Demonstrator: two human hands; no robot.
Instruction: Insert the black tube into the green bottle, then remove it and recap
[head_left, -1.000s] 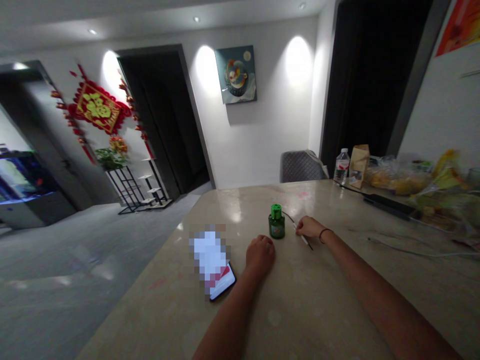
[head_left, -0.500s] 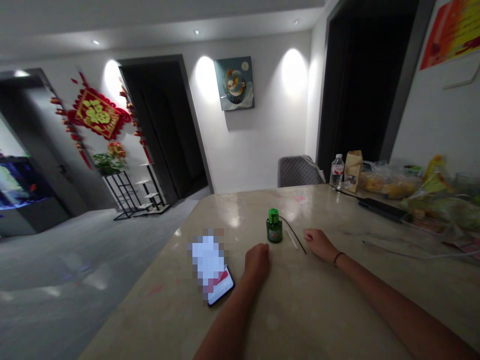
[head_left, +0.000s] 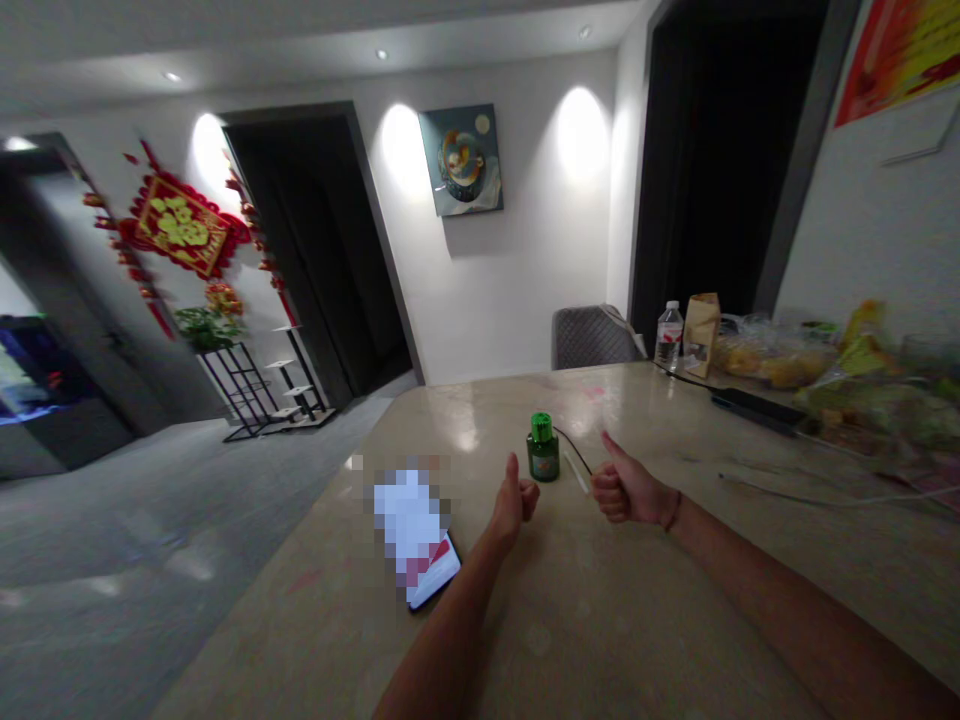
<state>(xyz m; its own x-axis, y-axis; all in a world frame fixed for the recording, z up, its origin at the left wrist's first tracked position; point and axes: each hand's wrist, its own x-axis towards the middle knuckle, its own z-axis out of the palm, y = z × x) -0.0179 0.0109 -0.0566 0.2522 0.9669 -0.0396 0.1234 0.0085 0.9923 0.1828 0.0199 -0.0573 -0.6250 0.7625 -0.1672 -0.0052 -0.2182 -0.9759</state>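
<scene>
My left hand (head_left: 515, 500) is curled into a fist with its thumb pointing up, and nothing shows in it. Just beyond it stands a small dark green bottle (head_left: 544, 462) with a bright green cap. My right hand (head_left: 626, 485) makes the same thumb-up fist, a dark band round its wrist, and also looks unfilled. Between the bottle and my right hand lie a thin dark cord (head_left: 574, 446) and a short white stick (head_left: 577, 473). The cord's near end is hidden behind my right hand. Left of my left forearm lies a phone (head_left: 436, 577), its lit screen mostly blurred out.
On the marble-look table (head_left: 570, 620), a water bottle (head_left: 669, 338) and a paper bag (head_left: 702, 336) stand at the far right. Plastic bags of food (head_left: 776, 352), a black device (head_left: 757, 410) and a white cable (head_left: 795, 500) lie nearby. A grey chair (head_left: 592, 338) stands behind.
Both hands have turned from plain fists to fists with raised thumbs. My right hand has come slightly lower in view. The bottle and phone stay where they were on the table.
</scene>
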